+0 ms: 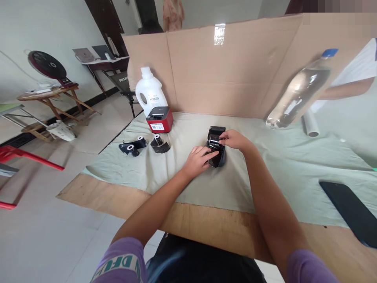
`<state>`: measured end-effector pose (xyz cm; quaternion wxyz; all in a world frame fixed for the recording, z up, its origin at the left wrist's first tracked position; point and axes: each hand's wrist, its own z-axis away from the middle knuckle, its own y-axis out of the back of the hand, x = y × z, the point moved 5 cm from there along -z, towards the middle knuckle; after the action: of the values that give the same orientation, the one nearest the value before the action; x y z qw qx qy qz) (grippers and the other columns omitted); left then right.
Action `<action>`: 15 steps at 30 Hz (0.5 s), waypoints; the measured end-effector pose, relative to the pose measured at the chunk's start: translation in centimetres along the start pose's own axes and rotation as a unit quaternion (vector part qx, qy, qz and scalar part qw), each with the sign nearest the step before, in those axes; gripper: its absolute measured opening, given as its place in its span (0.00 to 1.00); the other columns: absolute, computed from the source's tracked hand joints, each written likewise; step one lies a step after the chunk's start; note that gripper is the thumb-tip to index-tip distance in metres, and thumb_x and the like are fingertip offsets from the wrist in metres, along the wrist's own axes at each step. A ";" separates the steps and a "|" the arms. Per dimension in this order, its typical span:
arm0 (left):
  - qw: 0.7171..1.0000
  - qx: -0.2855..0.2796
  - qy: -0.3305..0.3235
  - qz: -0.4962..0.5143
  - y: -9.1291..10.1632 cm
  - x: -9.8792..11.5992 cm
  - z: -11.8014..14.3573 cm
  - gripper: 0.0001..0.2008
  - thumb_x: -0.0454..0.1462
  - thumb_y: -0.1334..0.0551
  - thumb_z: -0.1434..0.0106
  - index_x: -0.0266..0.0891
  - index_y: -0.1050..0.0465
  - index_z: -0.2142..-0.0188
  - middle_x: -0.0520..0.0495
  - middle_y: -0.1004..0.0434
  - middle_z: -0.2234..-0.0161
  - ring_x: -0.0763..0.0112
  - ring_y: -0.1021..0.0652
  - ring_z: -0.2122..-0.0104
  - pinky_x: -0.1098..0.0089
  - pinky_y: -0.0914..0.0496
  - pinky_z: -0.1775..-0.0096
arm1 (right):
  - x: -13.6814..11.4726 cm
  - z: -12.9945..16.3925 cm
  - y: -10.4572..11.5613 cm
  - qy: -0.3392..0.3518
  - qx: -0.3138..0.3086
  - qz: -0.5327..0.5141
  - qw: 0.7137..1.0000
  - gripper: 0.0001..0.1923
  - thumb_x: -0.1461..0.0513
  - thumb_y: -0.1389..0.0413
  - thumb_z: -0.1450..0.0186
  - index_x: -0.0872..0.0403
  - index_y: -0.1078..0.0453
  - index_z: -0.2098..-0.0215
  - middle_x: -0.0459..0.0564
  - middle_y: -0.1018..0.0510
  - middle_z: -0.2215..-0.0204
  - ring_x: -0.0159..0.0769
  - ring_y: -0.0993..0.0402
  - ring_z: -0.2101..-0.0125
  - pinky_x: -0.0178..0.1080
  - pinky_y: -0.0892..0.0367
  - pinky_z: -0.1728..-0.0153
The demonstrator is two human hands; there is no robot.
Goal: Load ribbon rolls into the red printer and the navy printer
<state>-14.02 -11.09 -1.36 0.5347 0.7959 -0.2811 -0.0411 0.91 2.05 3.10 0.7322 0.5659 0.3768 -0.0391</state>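
Plywood bench edge lay nearest, a dark phone at its right. On the pale green cloth both hands gripped a small black label printer: left hand closed on its front, right hand pinching its open lid. Farther left lay label rolls, then a red printer and white jug.
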 end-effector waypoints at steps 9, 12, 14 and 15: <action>1.000 0.016 0.015 -0.007 -0.7 -0.8 0.1 0.23 0.34 0.43 0.33 0.49 0.28 0.39 0.45 0.26 0.57 0.62 0.27 0.55 0.62 0.36 0.51 | -1.1 -0.6 -1.9 -0.019 0.017 0.161 0.987 0.10 0.68 0.41 0.42 0.56 0.21 0.63 0.55 0.17 0.61 0.43 0.22 0.59 0.35 0.33 0.60; 0.999 0.025 0.019 -0.001 -0.7 -0.9 0.0 0.23 0.34 0.42 0.33 0.48 0.28 0.40 0.45 0.26 0.59 0.63 0.26 0.56 0.63 0.35 0.53 | -1.0 -0.7 -2.5 -0.023 0.059 0.161 0.985 0.11 0.69 0.41 0.43 0.57 0.23 0.61 0.58 0.20 0.58 0.42 0.23 0.58 0.36 0.33 0.57; 0.999 0.029 0.015 0.003 -0.7 -0.9 0.0 0.23 0.34 0.42 0.33 0.48 0.27 0.40 0.45 0.26 0.59 0.63 0.26 0.57 0.63 0.35 0.53 | -1.0 -0.6 -2.3 -0.028 0.106 0.140 0.984 0.11 0.67 0.41 0.41 0.57 0.25 0.59 0.58 0.22 0.58 0.43 0.25 0.58 0.39 0.32 0.56; 0.999 0.030 0.010 0.005 -0.6 -0.8 0.0 0.22 0.34 0.42 0.34 0.47 0.27 0.40 0.45 0.26 0.59 0.63 0.26 0.57 0.63 0.35 0.54 | -0.9 -0.6 -2.1 -0.033 0.141 0.129 0.981 0.10 0.66 0.42 0.40 0.57 0.26 0.59 0.59 0.23 0.58 0.44 0.25 0.58 0.40 0.32 0.55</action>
<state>-14.44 -10.52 -2.12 0.5135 0.8106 -0.2806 -0.0225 -1.02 1.48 1.96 0.6559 0.7060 0.2668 -0.0160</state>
